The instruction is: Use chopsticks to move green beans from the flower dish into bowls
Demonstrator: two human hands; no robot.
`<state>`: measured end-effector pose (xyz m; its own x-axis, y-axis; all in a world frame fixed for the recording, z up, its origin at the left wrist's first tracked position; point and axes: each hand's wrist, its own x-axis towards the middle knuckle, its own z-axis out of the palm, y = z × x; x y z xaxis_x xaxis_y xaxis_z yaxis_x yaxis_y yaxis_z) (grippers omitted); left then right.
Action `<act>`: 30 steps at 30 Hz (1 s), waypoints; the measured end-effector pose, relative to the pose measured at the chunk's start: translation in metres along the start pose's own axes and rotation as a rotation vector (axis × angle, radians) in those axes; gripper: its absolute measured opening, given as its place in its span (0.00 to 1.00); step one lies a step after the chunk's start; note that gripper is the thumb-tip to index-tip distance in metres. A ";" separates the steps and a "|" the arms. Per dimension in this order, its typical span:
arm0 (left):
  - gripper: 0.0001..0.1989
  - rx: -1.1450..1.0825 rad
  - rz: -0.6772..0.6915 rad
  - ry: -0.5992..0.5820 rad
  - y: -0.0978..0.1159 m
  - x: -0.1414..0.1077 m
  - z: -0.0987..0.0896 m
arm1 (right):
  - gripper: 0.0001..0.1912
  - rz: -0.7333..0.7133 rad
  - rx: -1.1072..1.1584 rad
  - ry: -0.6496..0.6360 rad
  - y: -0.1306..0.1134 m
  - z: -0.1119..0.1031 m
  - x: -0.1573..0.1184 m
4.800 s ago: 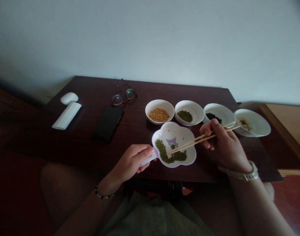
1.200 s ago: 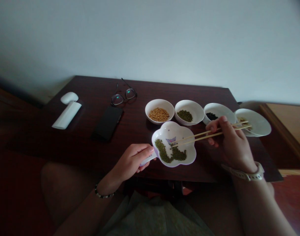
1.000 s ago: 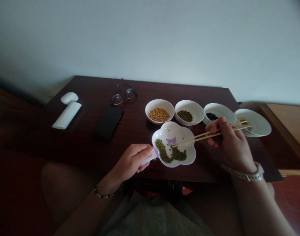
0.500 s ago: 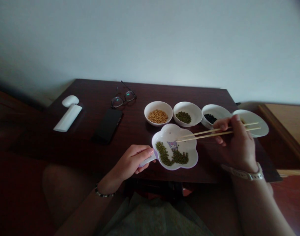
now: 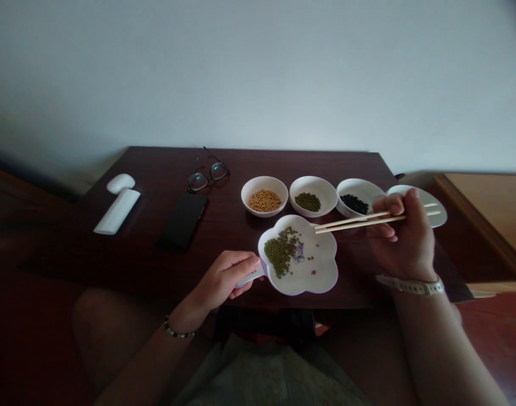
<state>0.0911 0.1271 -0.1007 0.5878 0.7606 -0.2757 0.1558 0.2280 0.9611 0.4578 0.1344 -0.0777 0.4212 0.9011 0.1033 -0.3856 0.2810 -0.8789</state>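
My left hand (image 5: 230, 274) is closed round the handle of a white, flower-shaped bowl (image 5: 323, 279) with a purple edge. Green beans (image 5: 280, 252) are heaped on the bowl's left side, and a few lie scattered near the cartoon print in its middle. In my right hand (image 5: 404, 237) is a pair of wooden chopsticks (image 5: 346, 223). Their tips are close together over the bowl's far right rim, with nothing visible between them. Whether they touch the rim I cannot tell.
Behind the handled bowl stand white bowls of yellow beans (image 5: 264, 200), green beans (image 5: 307, 202) and black beans (image 5: 354, 203). A fourth white bowl (image 5: 437, 217) is partly behind my right hand. Glasses (image 5: 207, 177), a black phone (image 5: 185, 220) and a white device (image 5: 117, 211) lie leftward.
The green beans in the handled bowl have shifted from its near side to its left side. The chopstick tips have moved up and toward the far right rim, closing together.
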 end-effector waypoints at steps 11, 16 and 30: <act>0.26 0.091 0.075 -0.017 0.002 -0.018 0.004 | 0.25 0.071 0.107 -0.060 0.005 -0.004 -0.002; 0.27 0.114 0.097 -0.029 0.006 -0.023 0.010 | 0.28 0.105 0.105 -0.099 0.002 -0.005 -0.005; 0.27 0.179 0.065 -0.053 0.024 -0.031 0.013 | 0.33 0.203 0.179 -0.083 -0.006 0.000 -0.011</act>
<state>0.0868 0.1011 -0.0691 0.6415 0.7359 -0.2167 0.2525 0.0642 0.9655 0.4554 0.1231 -0.0738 0.2550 0.9667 -0.0225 -0.5971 0.1392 -0.7900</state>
